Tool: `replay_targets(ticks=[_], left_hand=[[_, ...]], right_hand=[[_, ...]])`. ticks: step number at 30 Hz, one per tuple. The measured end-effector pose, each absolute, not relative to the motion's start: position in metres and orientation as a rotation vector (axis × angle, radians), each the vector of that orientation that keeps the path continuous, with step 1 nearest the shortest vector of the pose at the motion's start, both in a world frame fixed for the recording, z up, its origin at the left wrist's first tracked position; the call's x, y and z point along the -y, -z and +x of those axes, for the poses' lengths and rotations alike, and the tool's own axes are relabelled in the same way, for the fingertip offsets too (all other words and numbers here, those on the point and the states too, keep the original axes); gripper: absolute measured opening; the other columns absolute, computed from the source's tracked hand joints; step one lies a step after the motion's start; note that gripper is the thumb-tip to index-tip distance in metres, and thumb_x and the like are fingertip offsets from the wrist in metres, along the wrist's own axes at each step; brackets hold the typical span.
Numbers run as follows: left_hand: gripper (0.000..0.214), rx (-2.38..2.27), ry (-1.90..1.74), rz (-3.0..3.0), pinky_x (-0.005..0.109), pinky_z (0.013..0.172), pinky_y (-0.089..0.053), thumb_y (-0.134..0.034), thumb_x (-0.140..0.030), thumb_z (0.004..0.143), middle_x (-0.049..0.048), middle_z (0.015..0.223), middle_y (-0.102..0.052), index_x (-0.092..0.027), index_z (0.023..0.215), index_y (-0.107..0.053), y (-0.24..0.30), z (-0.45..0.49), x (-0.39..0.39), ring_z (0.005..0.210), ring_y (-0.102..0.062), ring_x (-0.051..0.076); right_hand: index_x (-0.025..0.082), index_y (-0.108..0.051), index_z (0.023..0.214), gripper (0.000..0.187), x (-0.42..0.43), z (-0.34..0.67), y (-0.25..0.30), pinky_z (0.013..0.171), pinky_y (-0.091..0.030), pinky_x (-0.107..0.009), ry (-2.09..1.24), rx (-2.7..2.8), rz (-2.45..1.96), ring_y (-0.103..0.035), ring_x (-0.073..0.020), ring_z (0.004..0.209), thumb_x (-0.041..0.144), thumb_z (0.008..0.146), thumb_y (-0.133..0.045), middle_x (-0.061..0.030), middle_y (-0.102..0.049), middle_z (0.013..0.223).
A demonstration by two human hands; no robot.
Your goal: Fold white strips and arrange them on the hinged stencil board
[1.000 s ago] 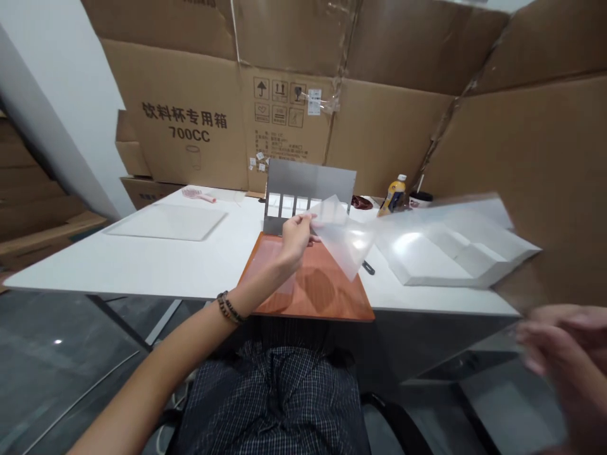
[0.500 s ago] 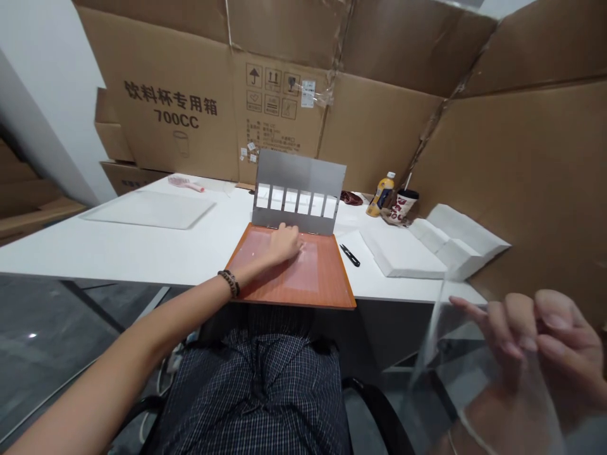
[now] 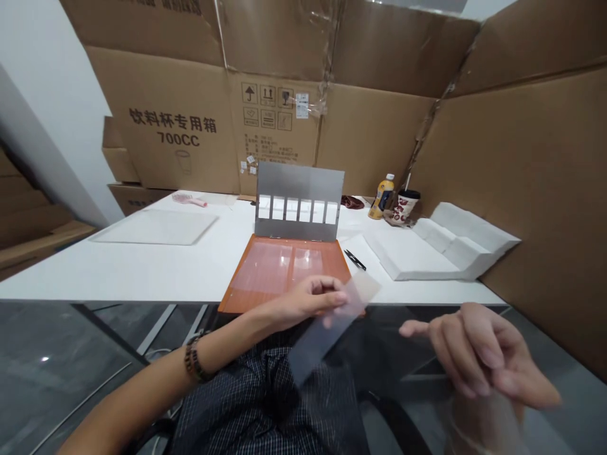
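Observation:
My left hand (image 3: 325, 300) pinches a narrow translucent plastic film strip (image 3: 322, 344) between thumb and fingers, above my lap at the table's front edge. The strip slants from upper right to lower left. My right hand (image 3: 478, 354) is closed at the right, little finger stretched out; a hazy clear plastic film (image 3: 486, 414) hangs below its fingers, its edges hard to make out. Ahead lies an orange wood-grain board (image 3: 256, 297) with pinkish clear sheets (image 3: 263, 265) on it. A grey hinged plate (image 3: 300, 180) with a row of several rectangular windows stands raised at its back edge.
Black thread snips (image 3: 355, 260) lie right of the board, before white foam packing (image 3: 417, 253). A yellow-labelled bottle (image 3: 382, 197) and a lidded cup (image 3: 406, 207) stand behind. A flat white sheet (image 3: 154, 227) and a pink hairbrush (image 3: 190, 200) lie left. Cardboard (image 3: 379, 133) walls the table.
My left hand has left the board and come toward me, now with the film strip in it. My right hand has shifted left, and the film below it shows less.

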State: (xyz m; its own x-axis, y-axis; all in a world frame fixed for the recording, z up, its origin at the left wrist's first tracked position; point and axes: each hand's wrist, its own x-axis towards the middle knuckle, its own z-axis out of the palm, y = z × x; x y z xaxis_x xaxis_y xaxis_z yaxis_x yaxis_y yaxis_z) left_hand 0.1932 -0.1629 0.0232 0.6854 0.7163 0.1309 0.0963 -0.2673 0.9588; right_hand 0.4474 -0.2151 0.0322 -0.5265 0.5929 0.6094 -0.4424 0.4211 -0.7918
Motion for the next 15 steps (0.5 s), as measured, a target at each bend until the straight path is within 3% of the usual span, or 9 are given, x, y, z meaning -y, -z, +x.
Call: replay_targets(ticks=[3,6,11,13,15], left_hand=[[0.032,-0.790,-0.715,1.796,0.018,0.041,-0.031,-0.053,-0.049,0.085,-0.0079,0.053,-0.041,-0.019,0.077,-0.049,-0.030,0.161,0.166,0.040,-0.037,0.006],[0.023,-0.954,-0.734,1.875,0.017,0.044,-0.033,-0.059,-0.038,0.083,-0.0054,0.055,-0.048,-0.018,0.074,-0.054,-0.038,0.129,0.170,0.045,-0.043,0.007],[0.017,-1.097,-0.751,1.994,0.018,0.052,-0.039,-0.060,-0.032,0.084,-0.0018,0.064,-0.059,-0.018,0.074,-0.062,-0.035,0.104,0.177,0.057,-0.052,0.009],[0.019,-1.111,-0.763,2.029,0.019,0.053,-0.040,-0.060,-0.034,0.084,-0.0016,0.064,-0.061,-0.018,0.074,-0.063,-0.031,0.103,0.177,0.058,-0.053,0.009],[0.020,-1.132,-0.786,2.064,0.020,0.052,-0.041,-0.061,-0.035,0.084,-0.0018,0.062,-0.061,-0.018,0.074,-0.064,-0.029,0.103,0.177,0.056,-0.054,0.010]], right_hand=[[0.030,-0.057,0.111,0.035,0.210,0.480,-0.038,0.097,-0.046,-0.039,-1.161,2.040,-0.552,-0.065,-0.0174,0.071,0.046,0.081,-0.064,0.0004,-0.066,0.077],[0.029,-0.057,0.119,0.039,0.203,0.492,-0.040,0.082,-0.054,-0.033,-0.911,2.159,-1.012,-0.066,-0.0219,0.093,0.041,0.083,-0.064,-0.0051,-0.069,0.096],[0.027,-0.060,0.114,0.029,0.192,0.429,-0.030,0.092,-0.050,-0.040,-0.854,2.125,-0.990,-0.062,-0.0230,0.105,0.041,0.088,-0.057,-0.0072,-0.067,0.110],[0.026,-0.062,0.110,0.027,0.190,0.393,-0.025,0.091,-0.051,-0.038,-0.932,2.102,-0.912,-0.063,-0.0210,0.102,0.040,0.088,-0.057,-0.0061,-0.068,0.106],[0.023,-0.063,0.094,0.017,0.190,0.366,-0.021,0.083,-0.052,-0.033,-0.987,2.089,-0.881,-0.065,-0.0182,0.092,0.038,0.088,-0.056,-0.0037,-0.069,0.095]])
